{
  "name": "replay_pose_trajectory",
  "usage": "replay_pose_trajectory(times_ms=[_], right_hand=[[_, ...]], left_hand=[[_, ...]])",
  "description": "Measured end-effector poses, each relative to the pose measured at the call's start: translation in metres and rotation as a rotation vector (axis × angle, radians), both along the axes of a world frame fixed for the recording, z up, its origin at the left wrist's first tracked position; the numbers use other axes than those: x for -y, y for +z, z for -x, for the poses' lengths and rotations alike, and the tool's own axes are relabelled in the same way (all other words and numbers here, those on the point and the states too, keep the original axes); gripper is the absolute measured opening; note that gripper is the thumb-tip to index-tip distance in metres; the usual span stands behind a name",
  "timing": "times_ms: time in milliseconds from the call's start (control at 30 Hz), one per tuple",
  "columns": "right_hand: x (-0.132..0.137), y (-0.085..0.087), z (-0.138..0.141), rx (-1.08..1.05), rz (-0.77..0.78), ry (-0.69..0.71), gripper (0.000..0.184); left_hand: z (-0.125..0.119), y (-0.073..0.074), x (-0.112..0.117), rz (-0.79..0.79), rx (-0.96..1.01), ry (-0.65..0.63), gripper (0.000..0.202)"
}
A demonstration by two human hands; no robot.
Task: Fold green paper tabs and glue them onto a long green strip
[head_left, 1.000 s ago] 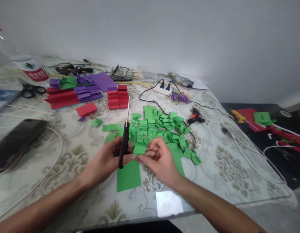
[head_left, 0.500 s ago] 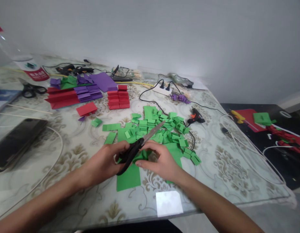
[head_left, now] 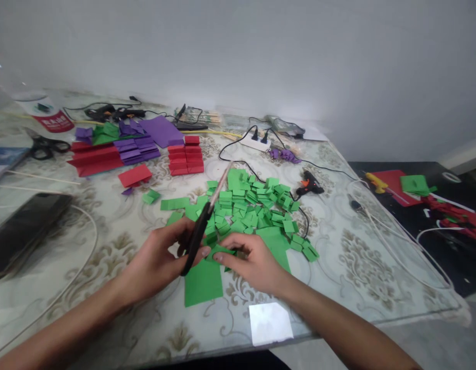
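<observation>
Black-handled scissors (head_left: pixel 199 231) rest in my left hand (head_left: pixel 164 252), their blades pointing up and away over the paper pile. My right hand (head_left: pixel 253 259) pinches a small folded green paper piece (head_left: pixel 219 251) between thumb and fingers. The left fingertips come close to that piece; whether they touch it I cannot tell. Beyond both hands spreads a heap of small folded green paper pieces (head_left: pixel 257 203). Under and beside the hands lie larger green paper sheets (head_left: pixel 203 288).
Folded red paper strips (head_left: pixel 186 159) and purple paper strips (head_left: pixel 138 149) lie at the back left. A phone (head_left: pixel 25 231) is at the left, near other scissors (head_left: pixel 45 146) and a bottle (head_left: pixel 45 113). A glue gun (head_left: pixel 310 184) and a power strip (head_left: pixel 256 141) with cables sit behind the heap.
The scissors have swung from pointing right to pointing more upright and away. My right hand has shifted slightly, and the green piece in its fingers shows more plainly.
</observation>
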State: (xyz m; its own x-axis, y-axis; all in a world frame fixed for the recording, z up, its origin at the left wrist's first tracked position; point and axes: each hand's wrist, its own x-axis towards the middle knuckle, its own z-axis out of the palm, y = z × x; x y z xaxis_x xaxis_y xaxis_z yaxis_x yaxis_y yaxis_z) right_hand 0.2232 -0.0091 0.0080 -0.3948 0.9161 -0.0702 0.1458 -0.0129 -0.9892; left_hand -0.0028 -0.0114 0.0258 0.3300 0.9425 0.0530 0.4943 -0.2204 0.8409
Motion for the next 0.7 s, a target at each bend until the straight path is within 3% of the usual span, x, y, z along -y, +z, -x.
replay_pose_trajectory(times_ms=[100, 267, 400, 533, 700], right_hand=[[-0.003, 0.005, -0.004, -0.068, -0.027, -0.124, 0.016], [-0.008, 0.016, -0.010, -0.135, -0.078, -0.220, 0.026], [-0.009, 0.017, -0.013, -0.160, -0.051, -0.241, 0.029], [-0.010, 0.014, -0.016, -0.127, -0.045, -0.245, 0.031], [-0.010, 0.013, -0.018, -0.050, -0.066, -0.264, 0.033]], left_hand=[[0.007, 0.007, -0.002, -0.013, -0.099, 0.012, 0.029], [0.012, 0.017, -0.002, -0.129, -0.257, -0.090, 0.036], [0.015, 0.015, -0.003, -0.116, -0.369, -0.149, 0.036], [0.019, 0.014, -0.004, -0.070, -0.451, -0.191, 0.023], [0.019, 0.021, -0.002, -0.026, -0.498, -0.164, 0.021]])
